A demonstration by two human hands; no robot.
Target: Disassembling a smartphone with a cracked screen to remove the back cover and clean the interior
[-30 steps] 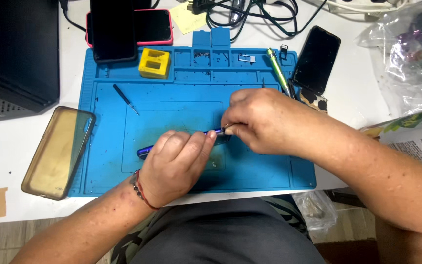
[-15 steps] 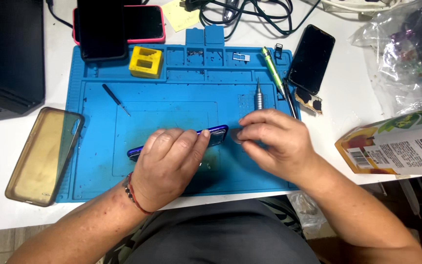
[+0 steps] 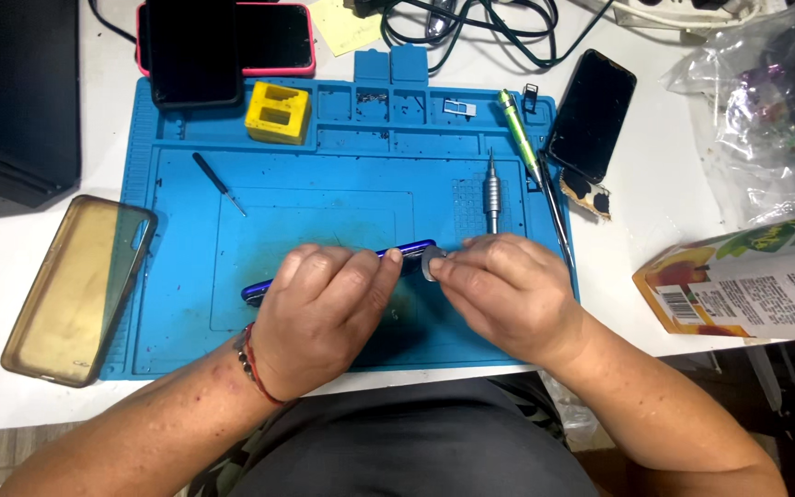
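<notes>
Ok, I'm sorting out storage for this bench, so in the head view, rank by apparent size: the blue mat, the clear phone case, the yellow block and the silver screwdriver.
1. blue mat
2. clear phone case
3. yellow block and silver screwdriver: similar area, too close to rank.

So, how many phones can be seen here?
4: a blue phone under the hands, a pink-cased phone and a black phone at top left, a dark phone at right. None visibly hidden.

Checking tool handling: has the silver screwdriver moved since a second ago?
Yes. The silver screwdriver now lies on the blue mat, beside the green pen; earlier the right hand held it.
</notes>
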